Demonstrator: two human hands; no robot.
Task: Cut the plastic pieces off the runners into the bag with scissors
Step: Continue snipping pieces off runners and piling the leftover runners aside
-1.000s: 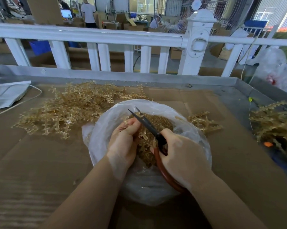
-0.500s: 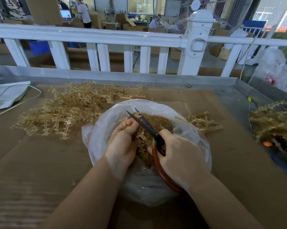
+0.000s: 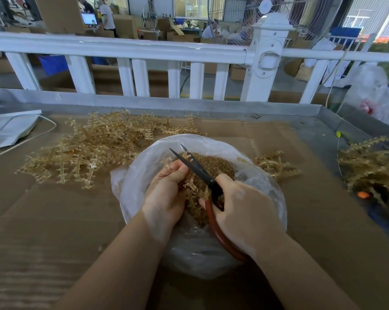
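Scissors (image 3: 197,167) over a clear bag (image 3: 265,189) on the bench (image 3: 54,220).
The right hand (image 3: 245,211) grips the red scissor handle, and the blades are a little apart. The left hand (image 3: 166,193) holds a yellow runner (image 3: 190,191) over the bag's mouth. Small cut pieces (image 3: 218,166) lie inside the bag. More runners sit in a pile (image 3: 88,151) to the left.

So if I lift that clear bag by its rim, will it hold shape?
Probably not: the bag is thin, crinkled film, so it should sag. The cut pieces pooled inside likely weight the bottom, and may spill if it tips.
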